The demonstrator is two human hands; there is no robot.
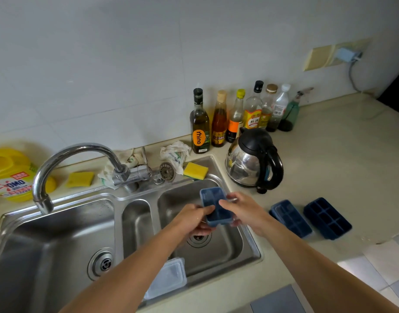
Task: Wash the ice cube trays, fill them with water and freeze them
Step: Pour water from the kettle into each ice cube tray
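At the far left a yellow detergent jug (11, 175) stands on the counter (329, 154) against the wall. Just right of it the tap (65, 164) arches over the left basin (47, 251), with its spout pointing down. No water shows at the spout. A yellow sponge (80, 179) lies on the ledge behind this basin, and a rag (113, 170) is bunched round the tap's base. A narrow middle basin (137, 222) sits between the two large ones. A metal strainer (167, 171) leans on the ledge. Beside it are a crumpled cloth (174, 153) and a second sponge (195, 171).

On the sink's near rim, partly behind the left forearm, lie clear plastic lids (169, 276). Above the right basin (227, 249), clear of its floor, both hands hold a blue tray (213, 204). The left hand (194, 219) grips its near left side, with the fingers curled under and the thumb on top. The right hand (241, 211) grasps the right edge, with the thumb laid across the top. The tray tilts with its far end higher.

Behind, a row of bottles (239, 116) lines the wall, and a steel kettle (253, 159) with a black handle stands near the sink's right corner. Further right, on the counter, a second tray (291, 221) carries a clear lid. A third tray (327, 218) lies just beside it with its compartments open. High on the wall a plug (347, 54) sits in a socket, and its cord hangs down.
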